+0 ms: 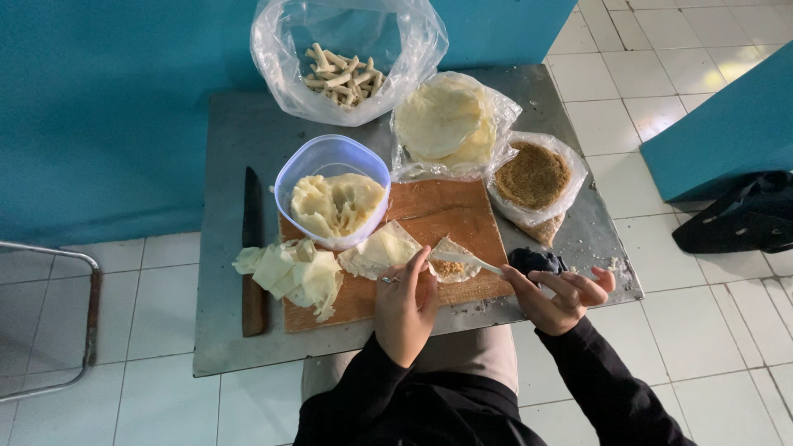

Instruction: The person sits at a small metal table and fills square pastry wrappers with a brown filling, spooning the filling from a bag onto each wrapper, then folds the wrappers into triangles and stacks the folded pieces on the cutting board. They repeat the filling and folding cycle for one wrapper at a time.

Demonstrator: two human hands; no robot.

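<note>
My left hand (405,306), a ring on one finger, rests on the wooden cutting board (450,216) and pinches the edge of a thin pale wrapper (450,266) with brown filling on it. My right hand (562,293) holds a thin white utensil (483,264) whose tip reaches onto that wrapper. Another folded wrapper (380,250) lies just left of it. Behind my left hand stands a clear plastic bowl (330,157) with soft pale sheets inside.
On the metal table (227,132) lie a dark-handled knife (252,248), a heap of wrapper scraps (293,272), a bag of finger-shaped rolls (343,74), a bag of round wrappers (442,124), a bag of brown crumbs (533,175) and a dark cloth (537,260). A black bag (743,215) lies on the tiled floor at right, a metal frame (87,322) at left.
</note>
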